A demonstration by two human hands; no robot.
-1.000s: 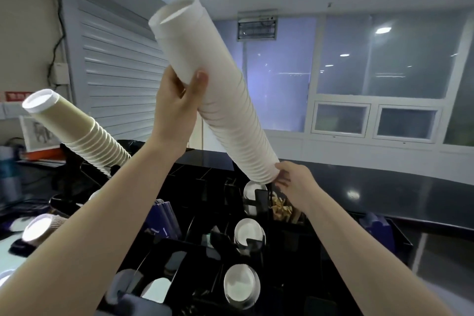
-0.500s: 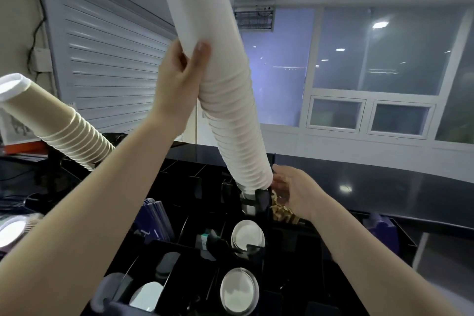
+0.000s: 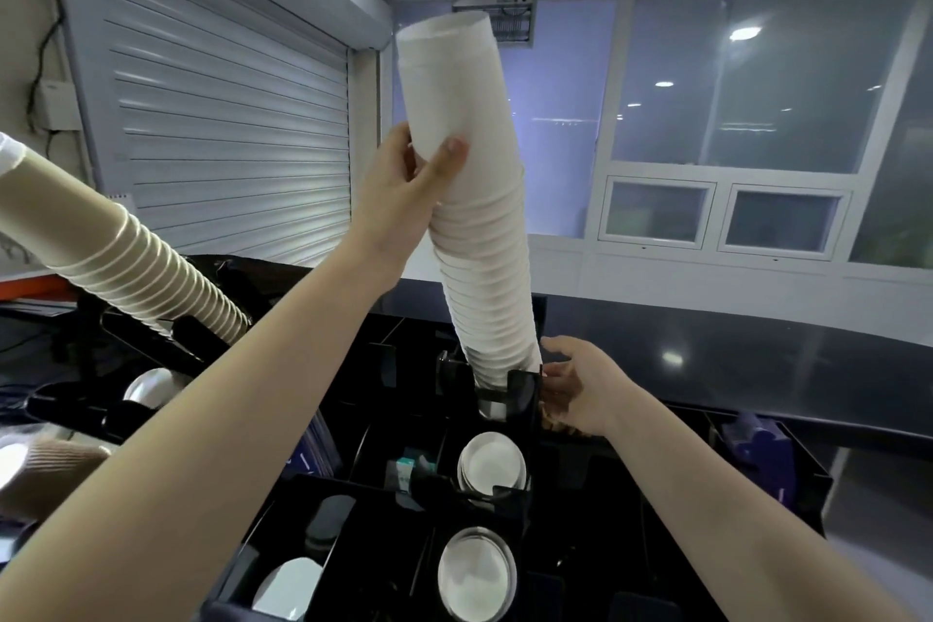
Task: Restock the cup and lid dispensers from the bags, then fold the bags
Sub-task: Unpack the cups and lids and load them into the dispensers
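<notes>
A tall stack of white paper cups (image 3: 479, 227) stands nearly upright, its lower end inside a slot of the black dispenser rack (image 3: 522, 394). My left hand (image 3: 409, 182) grips the stack near its upper part, thumb across the front. My right hand (image 3: 580, 384) touches the stack's base and the slot's right side, fingers loosely curved. Another stack of beige cups (image 3: 111, 248) leans out of a dispenser slot at the left. White lids (image 3: 492, 462) and a lower lid stack (image 3: 474, 573) sit in the front slots.
The black organiser holds blue packets (image 3: 313, 450) and a small teal box (image 3: 406, 467). A dark counter (image 3: 732, 359) stretches behind to the right. A roller shutter (image 3: 227, 126) and windows form the back wall. A purple item (image 3: 757, 444) sits at the right.
The white cup stack has swung from a strong tilt to nearly upright and dropped lower into the dispenser slot. My right hand stayed at its base.
</notes>
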